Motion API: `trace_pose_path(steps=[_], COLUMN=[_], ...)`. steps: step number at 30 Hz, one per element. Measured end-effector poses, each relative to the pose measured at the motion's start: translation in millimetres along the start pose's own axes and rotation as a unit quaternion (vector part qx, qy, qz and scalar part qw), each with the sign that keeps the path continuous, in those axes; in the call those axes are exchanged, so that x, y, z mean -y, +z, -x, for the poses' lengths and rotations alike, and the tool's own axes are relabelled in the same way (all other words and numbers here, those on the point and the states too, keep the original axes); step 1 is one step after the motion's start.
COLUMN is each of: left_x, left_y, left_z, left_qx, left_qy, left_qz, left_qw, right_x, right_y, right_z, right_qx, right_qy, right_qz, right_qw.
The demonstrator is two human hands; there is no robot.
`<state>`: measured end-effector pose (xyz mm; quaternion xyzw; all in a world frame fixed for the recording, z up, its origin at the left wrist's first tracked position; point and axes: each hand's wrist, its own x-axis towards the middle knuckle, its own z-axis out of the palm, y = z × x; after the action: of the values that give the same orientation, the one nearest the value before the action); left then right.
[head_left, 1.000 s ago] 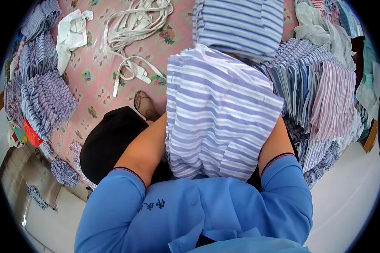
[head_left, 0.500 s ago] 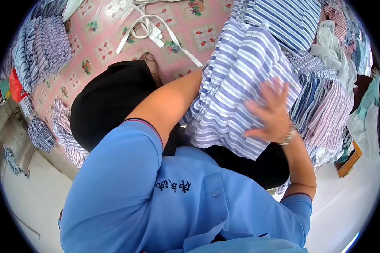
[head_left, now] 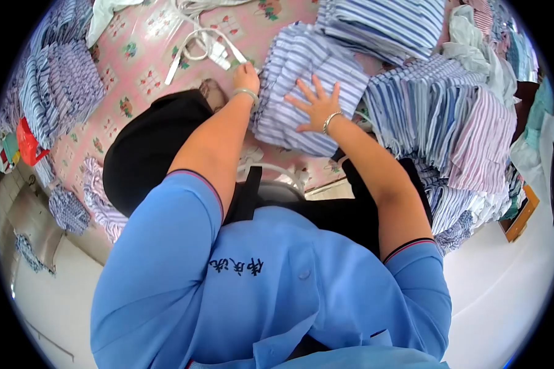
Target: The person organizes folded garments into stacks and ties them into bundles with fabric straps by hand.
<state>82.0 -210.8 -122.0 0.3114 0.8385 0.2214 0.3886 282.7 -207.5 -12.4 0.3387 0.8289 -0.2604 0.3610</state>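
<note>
A folded stack of blue-and-white striped cloth point(head_left: 277, 117) lies on the pink patterned surface in front of me. My right hand point(head_left: 318, 107) rests flat on top of it, fingers spread. Just left of the stack, my left hand point(head_left: 246, 79) is closed on the end of a white cloth strap point(head_left: 235, 50). That strap runs back to a loose tangle of straps point(head_left: 212, 6) at the top edge. Another striped stack point(head_left: 384, 24) sits behind the one under my right hand.
Rows of folded striped cloth point(head_left: 412, 111) stand at the right, with a pink-striped pile point(head_left: 483, 147) beside them. More striped bundles point(head_left: 67, 80) and a red bag point(head_left: 27, 142) are at the left. My black-clad knee point(head_left: 151, 144) is bent on the left.
The striped stack has moved from my lap forward onto the pink surface. My left hand has come out from beside it and taken hold of the strap; my right hand now lies on the stack.
</note>
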Motion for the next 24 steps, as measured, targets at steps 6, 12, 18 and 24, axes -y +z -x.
trace_pose_path(steps=[6,12,18,24], left_x=[-77.4,-154.1,-211.5,-221.4], left_y=[20.3,41.2,64.9,69.0], left_z=[-21.0,-39.3,-10.7,31.0], left_qx=[-0.082,0.064,0.117,0.024], left_qy=[0.088,0.161,0.212,0.180], left_qz=[0.011,0.167,0.050,0.109], left_qw=[0.993,0.971,0.969,0.977], right_x=[-23.5,-116.9,-110.3,-143.0], right_y=[-34.4,-116.6,-180.1,-200.5], right_z=[11.8,-8.8,-48.2,-63.9], right_qx=[-0.041,-0.609,-0.457,-0.347], right_qy=[-0.047,0.019,0.291,0.355], right_qz=[-0.043,-0.106,-0.114,-0.129], right_qw=[0.997,0.786,0.833,0.858])
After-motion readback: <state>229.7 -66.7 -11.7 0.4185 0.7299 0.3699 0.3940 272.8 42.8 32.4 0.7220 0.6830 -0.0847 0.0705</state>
